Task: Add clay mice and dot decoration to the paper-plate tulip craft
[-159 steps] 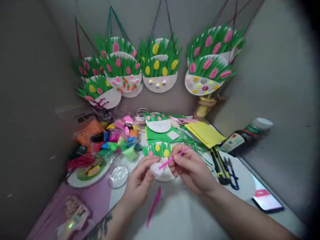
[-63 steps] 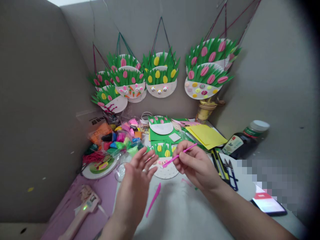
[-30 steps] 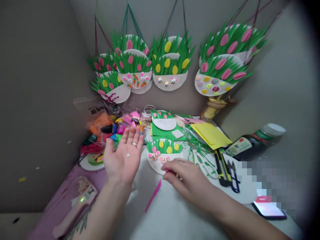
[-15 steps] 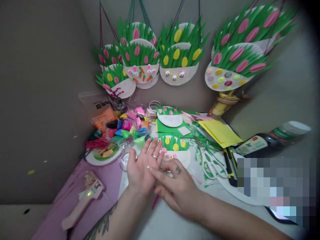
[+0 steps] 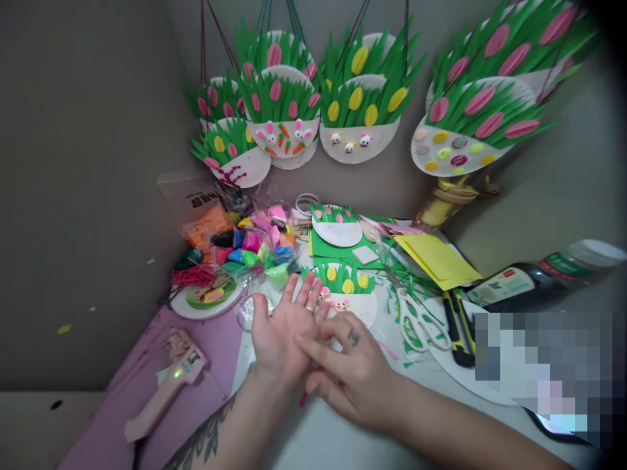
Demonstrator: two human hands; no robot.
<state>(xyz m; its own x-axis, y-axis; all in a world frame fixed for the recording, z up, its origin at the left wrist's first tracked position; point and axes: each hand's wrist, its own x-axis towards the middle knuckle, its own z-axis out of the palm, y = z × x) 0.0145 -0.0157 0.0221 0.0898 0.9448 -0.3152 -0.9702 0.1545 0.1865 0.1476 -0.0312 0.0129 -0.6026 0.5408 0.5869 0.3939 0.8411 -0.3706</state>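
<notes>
My left hand (image 5: 281,326) is held palm up with its fingers spread, a ring on one finger, and nothing gripped. My right hand (image 5: 350,369) lies beside it, its outstretched fingers resting on the left palm. Just beyond the fingertips lies a white paper plate craft (image 5: 360,307) with green paper grass, yellow tulips and small pink animal faces. A pink plastic tool (image 5: 304,397) pokes out from under my hands on the white table.
White scissors (image 5: 416,323), a yellow utility knife (image 5: 453,320) and a dark bottle (image 5: 524,279) lie to the right. Bags of coloured clay (image 5: 249,245) and a plate with yarn (image 5: 206,299) sit left. A pink glue gun (image 5: 166,385) lies near left. Finished crafts (image 5: 289,121) hang on the wall.
My right hand has put down the pink stick and moved onto the left palm. The left hand has turned palm up and stayed open. The camera has shifted closer.
</notes>
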